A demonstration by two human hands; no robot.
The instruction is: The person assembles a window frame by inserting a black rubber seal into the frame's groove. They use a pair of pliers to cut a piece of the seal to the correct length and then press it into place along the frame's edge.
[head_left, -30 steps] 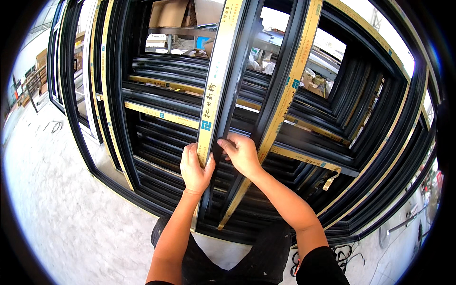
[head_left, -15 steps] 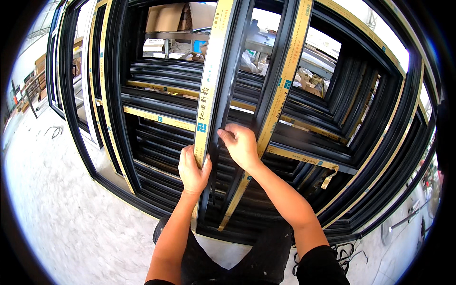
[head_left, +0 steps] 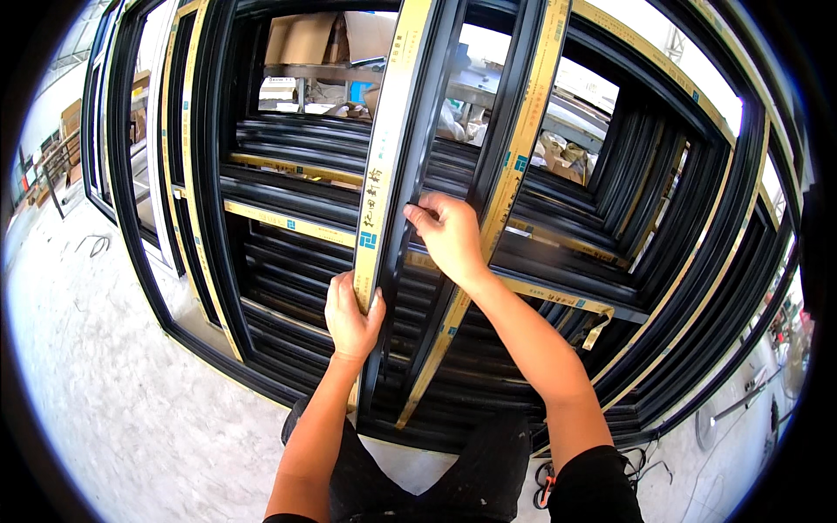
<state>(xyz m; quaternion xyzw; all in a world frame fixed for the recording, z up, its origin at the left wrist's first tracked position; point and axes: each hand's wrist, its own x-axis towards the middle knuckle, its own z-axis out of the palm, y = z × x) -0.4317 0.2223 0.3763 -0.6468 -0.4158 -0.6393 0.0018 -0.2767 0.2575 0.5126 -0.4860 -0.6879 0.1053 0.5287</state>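
Head view shows a tall black aluminium window-frame bar with a yellow protective tape strip down its face (head_left: 388,187), running from the top centre of the frame down to the lower middle. The left hand (head_left: 351,315) sits just below the centre of the picture, its fingers wrapped around the bar's taped face and thumb on the dark side, gripping it. The right hand (head_left: 447,235) lies slightly higher and to the right of centre, fingers curled with the tips pressed against the bar's black inner edge; whether they pinch anything there cannot be told. Just right of it, a second black upright bar with yellow tape (head_left: 514,166) slants from the top toward the lower middle. Behind both, a stack of black rectangular window frames with yellow-taped edges (head_left: 697,288) fills the centre and right of the picture, leaning together. A pale grey concrete floor (head_left: 113,392) spreads across the lower left. Cardboard boxes (head_left: 301,39) show through the frames at the upper centre.
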